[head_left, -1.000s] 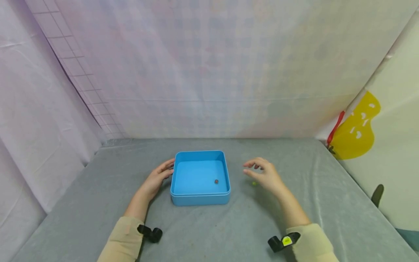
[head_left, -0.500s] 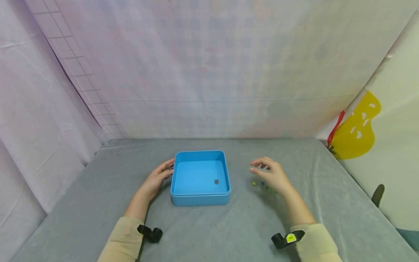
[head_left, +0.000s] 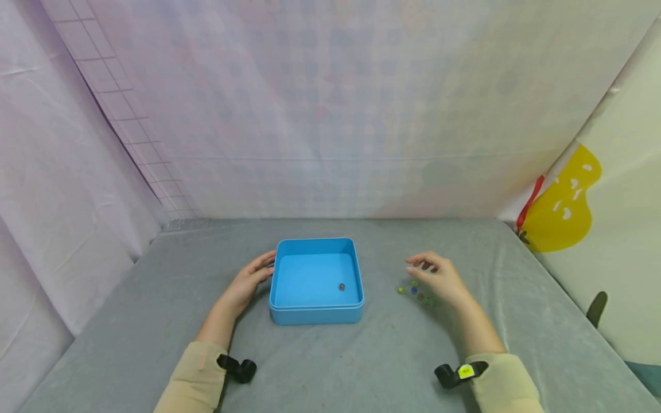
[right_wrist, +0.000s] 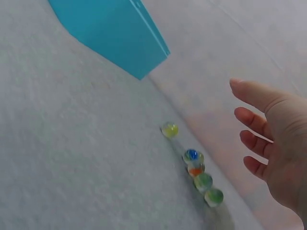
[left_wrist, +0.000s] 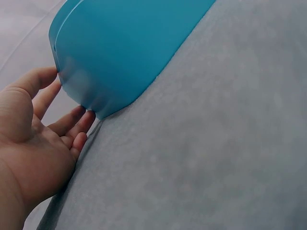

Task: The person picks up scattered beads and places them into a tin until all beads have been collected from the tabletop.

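Note:
A blue square box (head_left: pixel 317 315) with one reddish-brown marble (head_left: pixel 342 287) inside stands on the grey cloth. My left hand (head_left: pixel 247 288) rests its fingertips against the box's left side; in the left wrist view the fingers (left_wrist: pixel 72 120) touch the wall, fairly straight. To the right of the box, my right hand (head_left: pixel 439 281) hovers over the cloth with loosely bent fingers and nothing between them. Below it in the right wrist view lie glass marbles: a yellow marble (right_wrist: pixel 170 130) apart, then a blue marble (right_wrist: pixel 191 155), an orange marble (right_wrist: pixel 195 169) and green marbles (right_wrist: pixel 214 197) in a row.
The grey cloth (head_left: pixel 310 367) covers the table. A pale checked curtain (head_left: pixel 330 115) hangs behind it, with white cloth (head_left: pixel 41 172) on the left and a wall with a yellow printed shape (head_left: pixel 563 212) on the right.
My right hand has moved to the right, away from the box, and more of the marbles beneath it now show. The left hand and the box have stayed where they were.

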Demonstrator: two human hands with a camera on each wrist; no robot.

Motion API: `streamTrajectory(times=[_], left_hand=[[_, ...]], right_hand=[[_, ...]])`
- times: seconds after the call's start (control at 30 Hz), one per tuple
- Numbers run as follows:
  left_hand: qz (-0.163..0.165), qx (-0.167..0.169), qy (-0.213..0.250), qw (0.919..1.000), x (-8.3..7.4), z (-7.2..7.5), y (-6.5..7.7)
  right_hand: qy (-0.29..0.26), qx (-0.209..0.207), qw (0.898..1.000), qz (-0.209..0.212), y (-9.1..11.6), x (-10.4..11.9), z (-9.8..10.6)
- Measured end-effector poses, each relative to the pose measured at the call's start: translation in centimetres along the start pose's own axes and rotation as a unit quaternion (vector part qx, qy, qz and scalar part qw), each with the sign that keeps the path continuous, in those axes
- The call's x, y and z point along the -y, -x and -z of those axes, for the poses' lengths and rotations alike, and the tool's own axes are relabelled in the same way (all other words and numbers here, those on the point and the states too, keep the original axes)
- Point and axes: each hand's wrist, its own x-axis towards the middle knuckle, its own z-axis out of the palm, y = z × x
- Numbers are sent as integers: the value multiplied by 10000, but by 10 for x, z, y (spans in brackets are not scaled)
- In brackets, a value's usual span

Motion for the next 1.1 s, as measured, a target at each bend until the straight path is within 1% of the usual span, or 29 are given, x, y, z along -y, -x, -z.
streamTrajectory(times=[0.1,0.27,0.5,0.57,0.7,0.77,0.83,1.0,1.1], left_hand=[[-28,8,4,10000,-1,0,1],[-64,18,-24,10000,-1,0,1],[-54,29,-46,10000,0,0,1],[-40,9,-42,10000,-1,0,1],[-28,-3,-43,10000,-1,0,1],[-37,11,-48,10000,-1,0,1],[-53,29,-48,10000,0,1,0],[-67,29,-51,10000,0,1,0],[-64,34,-57,10000,0,1,1]], right_hand=[[3,-26,10000,-29,1,-7,2],[-29,51,9997,-233,4,-16,5],[18,204,9994,-292,6,-29,6],[14,213,9993,-322,8,-25,7],[-25,214,9993,-315,12,-5,10],[-39,232,9992,-318,14,1,11],[-23,238,9992,-317,14,-5,10],[45,282,9988,-392,10,-32,7],[-2,285,9985,-458,10,-40,6]])
